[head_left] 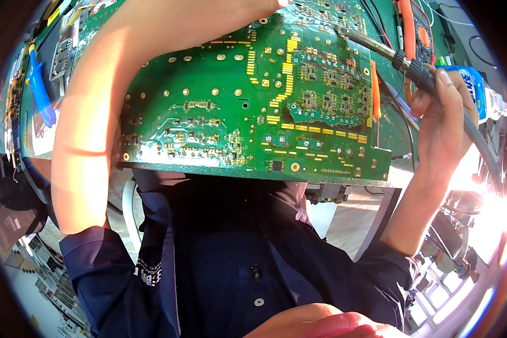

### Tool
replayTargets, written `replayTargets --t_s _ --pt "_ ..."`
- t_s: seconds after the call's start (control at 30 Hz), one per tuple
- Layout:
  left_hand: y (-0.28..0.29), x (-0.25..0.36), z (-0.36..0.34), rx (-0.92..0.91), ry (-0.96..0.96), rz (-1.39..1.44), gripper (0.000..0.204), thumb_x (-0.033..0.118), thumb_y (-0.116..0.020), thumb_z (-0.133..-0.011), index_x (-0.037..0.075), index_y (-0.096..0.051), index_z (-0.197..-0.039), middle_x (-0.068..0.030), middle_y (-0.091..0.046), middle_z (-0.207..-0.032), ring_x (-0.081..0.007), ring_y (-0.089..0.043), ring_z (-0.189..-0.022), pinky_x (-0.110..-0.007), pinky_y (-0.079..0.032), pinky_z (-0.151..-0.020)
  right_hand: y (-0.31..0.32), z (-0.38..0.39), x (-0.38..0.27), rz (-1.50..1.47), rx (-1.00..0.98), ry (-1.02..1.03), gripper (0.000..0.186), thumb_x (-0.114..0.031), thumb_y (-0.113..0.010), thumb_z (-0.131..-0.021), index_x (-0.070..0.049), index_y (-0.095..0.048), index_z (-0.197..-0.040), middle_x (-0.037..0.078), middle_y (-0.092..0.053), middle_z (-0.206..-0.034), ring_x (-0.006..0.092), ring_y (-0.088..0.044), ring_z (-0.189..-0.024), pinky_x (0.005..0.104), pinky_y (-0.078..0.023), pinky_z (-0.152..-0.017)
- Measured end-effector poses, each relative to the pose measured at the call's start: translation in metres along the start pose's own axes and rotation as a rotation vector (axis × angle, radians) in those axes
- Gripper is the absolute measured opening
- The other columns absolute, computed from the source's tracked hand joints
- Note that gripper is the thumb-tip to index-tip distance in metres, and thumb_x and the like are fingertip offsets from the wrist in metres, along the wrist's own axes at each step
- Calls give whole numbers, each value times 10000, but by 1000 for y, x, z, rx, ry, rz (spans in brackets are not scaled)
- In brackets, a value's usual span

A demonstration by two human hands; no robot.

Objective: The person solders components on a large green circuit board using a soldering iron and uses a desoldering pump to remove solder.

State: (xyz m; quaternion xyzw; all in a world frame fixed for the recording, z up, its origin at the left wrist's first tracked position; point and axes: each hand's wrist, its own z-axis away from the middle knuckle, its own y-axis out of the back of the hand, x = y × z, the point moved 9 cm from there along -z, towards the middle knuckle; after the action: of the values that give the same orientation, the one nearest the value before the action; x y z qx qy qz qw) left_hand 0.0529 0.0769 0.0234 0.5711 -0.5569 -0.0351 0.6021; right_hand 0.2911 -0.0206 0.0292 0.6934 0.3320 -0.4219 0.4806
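Note:
A large green circuit board [197, 73] lies in front of me, with gold pads and several clusters of small parts. My right hand [448, 110] is closed around the dark handle of a soldering iron [380, 48] at the board's right side. The iron's metal tip points left, over the small parts at the far right of the board; contact with them cannot be made out. Across the board's far left reaches my left forearm, and my left hand [225, 17] is at the upper edge of the view. Its fingers are mostly cut off, so whatever they hold is hidden.
Beyond the iron lies an orange and black multimeter [421, 34] with cables. An orange-handled tool [376, 90] rests by the board's right edge. A bottle with a blue label [470, 87] is behind my right hand. At the left is a blue-handled tool [41, 93].

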Motion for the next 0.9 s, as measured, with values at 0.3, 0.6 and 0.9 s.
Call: replayTargets --t_s 0.3,0.6,0.9 --pt "4 9 0 -6 -25 -55 66 98 -689 -885 44 -725 -893 -56 -703 -831 -113 -602 -682 -236 -507 -620 0 -1 1 -26 -4 -20 291 -254 -639 -926 19 -635 -824 81 -595 -641 128 -529 -598 257 -417 -636" --pt "3 3 3 -8 -12 -83 76 92 -678 -884 31 -723 -890 -52 -679 -799 -105 -563 -656 -238 -472 -597 -1 -1 -1 -1 10 13 302 -258 -633 -932 25 -642 -824 80 -594 -632 133 -534 -601 255 -419 -639" --pt "0 -4 -2 -5 23 3 104 116 -654 -900 28 -708 -888 -58 -682 -820 -122 -575 -700 -252 -489 -616 0 -6 11 -83 17 -89 327 -282 -640 -928 42 -641 -881 74 -572 -629 146 -523 -611 275 -390 -656"
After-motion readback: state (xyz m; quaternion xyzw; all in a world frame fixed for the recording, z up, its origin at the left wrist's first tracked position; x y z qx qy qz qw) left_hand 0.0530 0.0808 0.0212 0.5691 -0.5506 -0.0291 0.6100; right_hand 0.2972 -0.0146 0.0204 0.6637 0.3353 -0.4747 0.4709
